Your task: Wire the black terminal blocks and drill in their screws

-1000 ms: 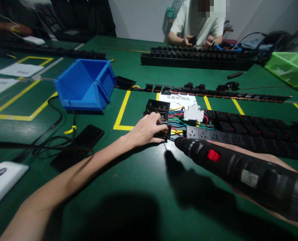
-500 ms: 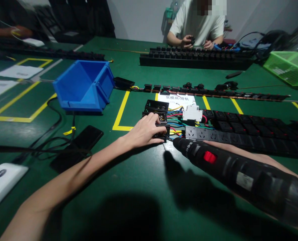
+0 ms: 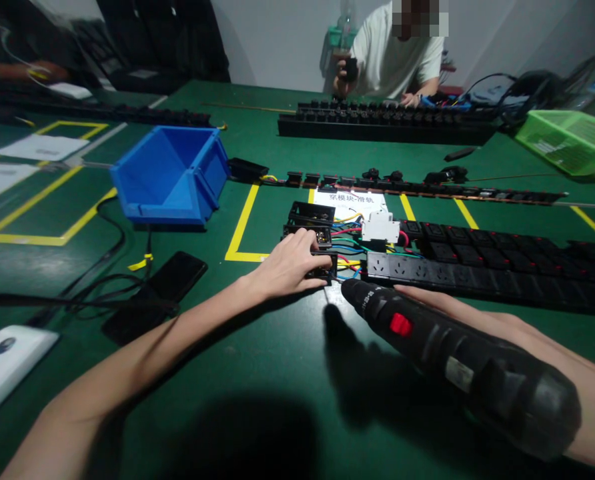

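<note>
My left hand [image 3: 290, 263] is closed around a small black terminal box [image 3: 331, 265], the nearest of three at the wired end of the socket strips. Coloured wires [image 3: 348, 267] run from these boxes to a black socket strip [image 3: 407, 268] and a white circuit breaker [image 3: 380, 228]. A black power screwdriver [image 3: 457, 360] with a red switch lies in the grip of my right hand [image 3: 470, 313], mostly hidden behind the tool. Its tip points left at the near box's right side; whether it touches a screw I cannot make out.
A blue bin [image 3: 170, 177] stands to the left, near a black phone [image 3: 152, 300] and loose cables. Behind the work lie a printed sheet [image 3: 350, 199] and a long module rail [image 3: 427, 187]. Across the table, a person [image 3: 397, 60] sits behind black strips. A green basket [image 3: 570, 143] stands right.
The screwdriver's rear end has swung slightly left and down, its tip staying by the near box. My left hand keeps its hold. Across the table, the person has raised a black part.
</note>
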`<state>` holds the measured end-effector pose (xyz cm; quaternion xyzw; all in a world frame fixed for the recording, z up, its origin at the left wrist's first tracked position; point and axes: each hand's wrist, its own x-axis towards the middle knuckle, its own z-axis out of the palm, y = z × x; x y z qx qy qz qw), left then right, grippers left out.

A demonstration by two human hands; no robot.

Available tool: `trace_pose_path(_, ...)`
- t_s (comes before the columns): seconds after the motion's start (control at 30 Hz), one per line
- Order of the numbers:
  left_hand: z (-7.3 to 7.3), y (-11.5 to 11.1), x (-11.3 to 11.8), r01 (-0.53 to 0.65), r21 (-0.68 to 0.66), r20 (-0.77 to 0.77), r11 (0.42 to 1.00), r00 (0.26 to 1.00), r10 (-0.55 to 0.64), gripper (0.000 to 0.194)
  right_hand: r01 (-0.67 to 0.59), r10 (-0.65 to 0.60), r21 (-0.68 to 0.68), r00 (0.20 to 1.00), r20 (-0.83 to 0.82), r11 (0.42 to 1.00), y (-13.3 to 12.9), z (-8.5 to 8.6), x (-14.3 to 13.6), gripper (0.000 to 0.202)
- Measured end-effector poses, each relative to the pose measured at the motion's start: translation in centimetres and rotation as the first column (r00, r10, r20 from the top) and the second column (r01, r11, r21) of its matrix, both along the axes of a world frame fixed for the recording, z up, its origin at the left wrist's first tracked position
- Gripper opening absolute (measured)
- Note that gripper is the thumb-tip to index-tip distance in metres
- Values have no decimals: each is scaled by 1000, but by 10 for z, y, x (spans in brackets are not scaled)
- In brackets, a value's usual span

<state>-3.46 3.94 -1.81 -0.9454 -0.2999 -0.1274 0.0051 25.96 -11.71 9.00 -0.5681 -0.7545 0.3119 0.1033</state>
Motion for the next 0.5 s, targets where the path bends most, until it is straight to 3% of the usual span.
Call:
trace_pose_path(0.07,0,-1,0,-3,14,-4,1000,1000,3,32,-51,48,-105,998,-32,993,26,14,-16,66)
trace_pose_path(0.13,0,-2,0,-5,23,-4,1000,1000,5,32,-23,12,-152,997,-73,988,33,13,-21,63)
trace_pose_path(0.3,1,-3,0,-14,16,-3,1000,1000,14,32,88,-110,-108,970,-218,990,19,-5,-15,59)
trace_pose_path(0.5,1,-3,-1,-11,-1,6,1000,1000,11,31,65,-82,-100,982,-173,993,21,1,-13,52)
